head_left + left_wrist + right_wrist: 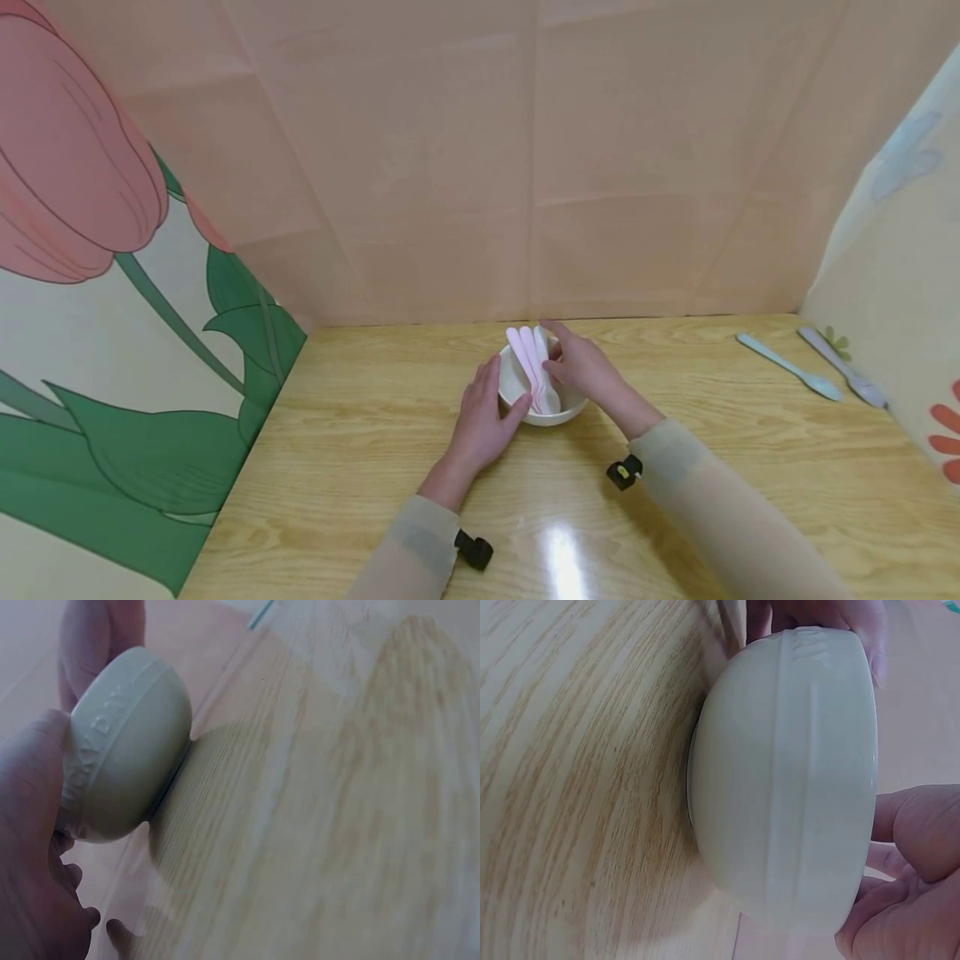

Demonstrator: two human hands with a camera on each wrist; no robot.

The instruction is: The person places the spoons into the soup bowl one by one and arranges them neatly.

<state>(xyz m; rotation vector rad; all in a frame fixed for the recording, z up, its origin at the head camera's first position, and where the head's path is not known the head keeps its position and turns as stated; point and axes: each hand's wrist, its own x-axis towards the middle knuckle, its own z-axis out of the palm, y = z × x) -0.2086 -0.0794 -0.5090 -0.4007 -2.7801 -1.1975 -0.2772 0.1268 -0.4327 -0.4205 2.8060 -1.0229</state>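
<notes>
Beige sleeves (727, 508) reach in from the near edge, each wrist carrying a small black camera (474, 550). Left hand (483, 421) grips the white bowl (551, 420) at its left, thumb over the front rim and fingers along the outside wall; right hand (588, 367) sits at the right rim with fingers bent, its index finger and thumb meeting the handle of the white spoon (551, 402), though whether it truly pinches the handle I cannot tell. That spoon and two pink utensils (519, 348) lean together inside the bowl, handles rising past the back rim. Because the handles crowd so closely, pulling on one would probably drag its neighbours or flip one over the rim. Pressing down on the right side could rock the bowl on its narrow foot, especially if the left thumb let go, and a sideways nudge might make it slide on the glossy desk (300, 467). Just behind the bowl rises a pinkish cloth backdrop (420, 183), leaving little room for fingers or handles there. Well off to the right lie a blue-green spoon (787, 365) and a lavender utensil (838, 360), the latter close against the printed side panel (911, 308); neither obstructs the hands. Left, a tulip-printed panel (67, 150) borders the desk.
</notes>
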